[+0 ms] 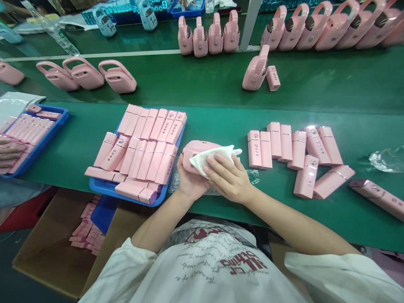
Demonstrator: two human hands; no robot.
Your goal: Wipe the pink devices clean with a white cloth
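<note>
My left hand (191, 183) is wrapped round the lower left side of a pink handled device (198, 147), held just above the green table. A white cloth (214, 155) lies over the device's front. My right hand (229, 176) presses the cloth against it with fingers together. Clear plastic wrap (210, 191) lies under the hands. Left of them, a blue tray (160, 198) holds stacked pink rectangular pieces. To the right, several similar pink pieces (285, 143) stand or lie loosely grouped.
Pink handled devices (232, 31) line the raised shelf behind. At far left is another blue tray (61, 122) with someone's fingers (11, 153) over it. A cardboard box (50, 252) stands below left. Crumpled clear plastic (388, 160) and a long pink piece (378, 198) lie far right.
</note>
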